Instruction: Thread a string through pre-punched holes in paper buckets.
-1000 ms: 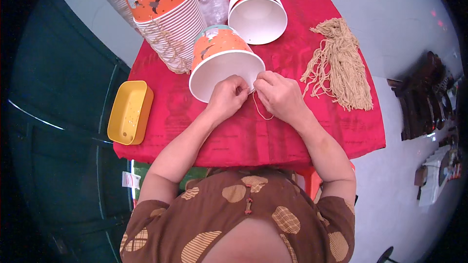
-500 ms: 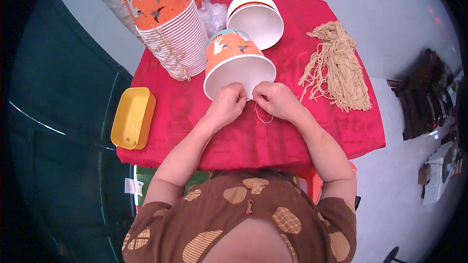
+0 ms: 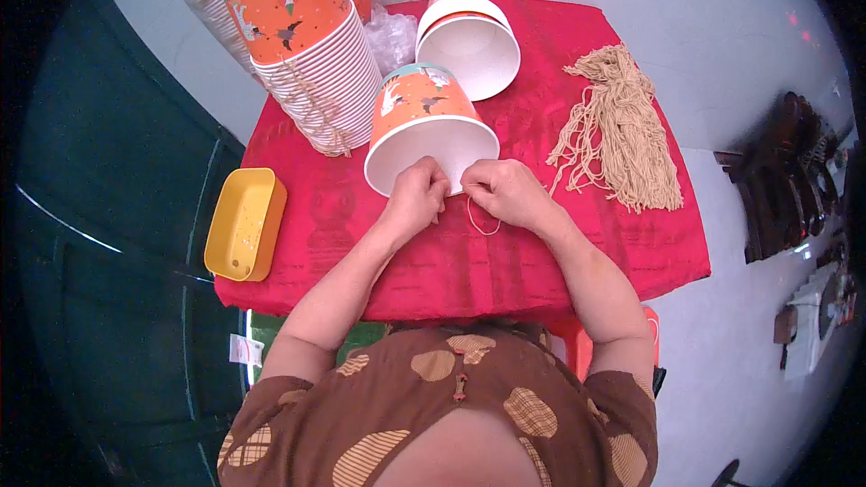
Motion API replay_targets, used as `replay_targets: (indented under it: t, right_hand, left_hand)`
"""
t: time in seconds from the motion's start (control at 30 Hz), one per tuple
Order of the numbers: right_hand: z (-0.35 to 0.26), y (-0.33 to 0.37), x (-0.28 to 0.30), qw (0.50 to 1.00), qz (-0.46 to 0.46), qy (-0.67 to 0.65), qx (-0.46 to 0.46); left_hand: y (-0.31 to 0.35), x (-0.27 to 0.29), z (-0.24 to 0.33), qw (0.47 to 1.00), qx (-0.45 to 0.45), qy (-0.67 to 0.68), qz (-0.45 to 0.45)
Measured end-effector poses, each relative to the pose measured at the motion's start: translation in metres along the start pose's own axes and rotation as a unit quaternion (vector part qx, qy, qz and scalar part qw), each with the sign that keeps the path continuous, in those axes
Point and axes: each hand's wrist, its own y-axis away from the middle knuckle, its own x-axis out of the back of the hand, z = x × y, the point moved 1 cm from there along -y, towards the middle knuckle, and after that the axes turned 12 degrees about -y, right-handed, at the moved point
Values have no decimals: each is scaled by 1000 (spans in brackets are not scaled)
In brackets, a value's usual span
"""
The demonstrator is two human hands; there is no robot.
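An orange-and-teal paper bucket (image 3: 419, 117) lies tilted before me, its white open mouth toward me. At the near edge of its rim, my left hand (image 3: 419, 196) is closed in a pinch; its fingertips hide whether string or rim is between them. Close beside it, my right hand (image 3: 507, 193) pinches a thin beige string (image 3: 483, 231), whose loose end curls down below the fingers. To the right lies a bundle of the same beige strings (image 3: 631, 144), its ends spread loosely.
A tall stack of paper buckets (image 3: 311, 81) with strings hanging down its side stands at the far left. Behind the front bucket sit more buckets (image 3: 469, 50) beside crumpled clear plastic (image 3: 392, 39). A yellow tub (image 3: 245, 225) rests at the left edge of the red-covered table (image 3: 541, 275).
My left hand's fingers have slid slightly leftward along the rim, widening the space between my hands. The right hand still pinches the string. The whole view has shifted slightly.
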Motion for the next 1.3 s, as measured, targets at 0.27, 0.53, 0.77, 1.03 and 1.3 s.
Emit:
replay_targets:
  t: [0.27, 0.53, 0.77, 1.03, 1.3]
  right_hand:
    - [-7, 2, -1, 997, 7, 46, 62]
    - [-9, 2, 0, 999, 11, 36, 40]
    - [-18, 2, -5, 997, 49, 51, 43]
    - [-44, 11, -11, 985, -90, -4, 150]
    - [-43, 6, -4, 988, 96, 31, 113]
  left_hand:
    - [-3, 1, -9, 996, 13, 91, -19]
    - [-2, 4, -11, 995, 6, 77, -58]
    - [1, 4, -8, 998, -21, 27, -50]
    - [1, 7, -10, 998, -29, 31, -41]
    - [-2, 6, -14, 991, -6, 125, -42]
